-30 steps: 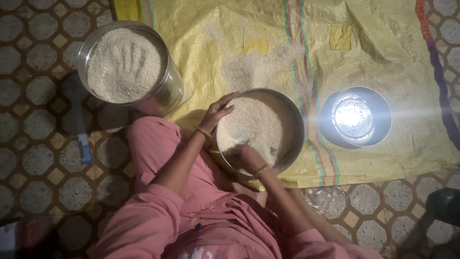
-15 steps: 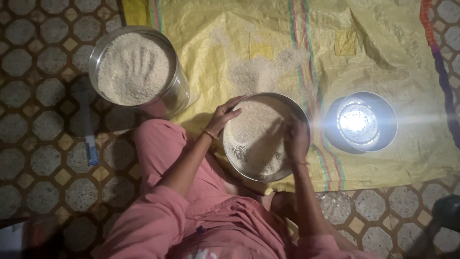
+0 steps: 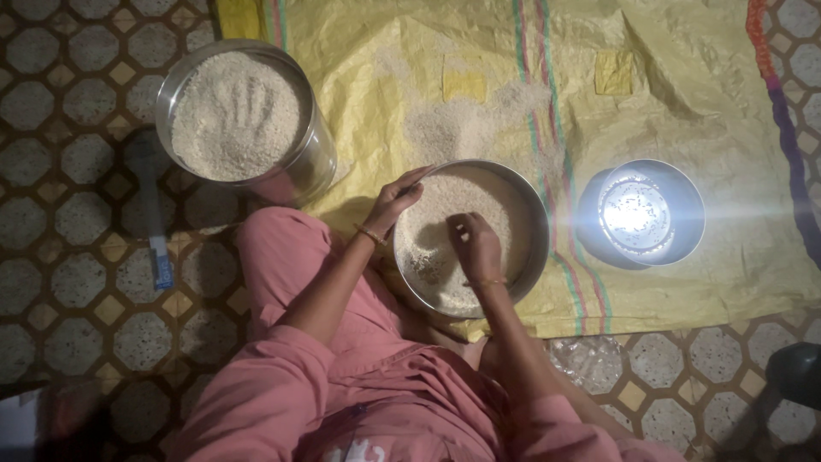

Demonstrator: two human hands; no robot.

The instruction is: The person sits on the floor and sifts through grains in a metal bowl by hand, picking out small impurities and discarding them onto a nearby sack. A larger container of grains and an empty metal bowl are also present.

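Right hand (image 3: 476,245) moved inward; one tray (image 3: 534,224), two containers (image 3: 316,162).

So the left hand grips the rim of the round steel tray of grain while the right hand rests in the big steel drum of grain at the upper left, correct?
Not quite. In the head view the left hand does grip the rim of the steel tray, but the right hand is in that same tray, fingers on its grain. The steel drum holds only a handprint.
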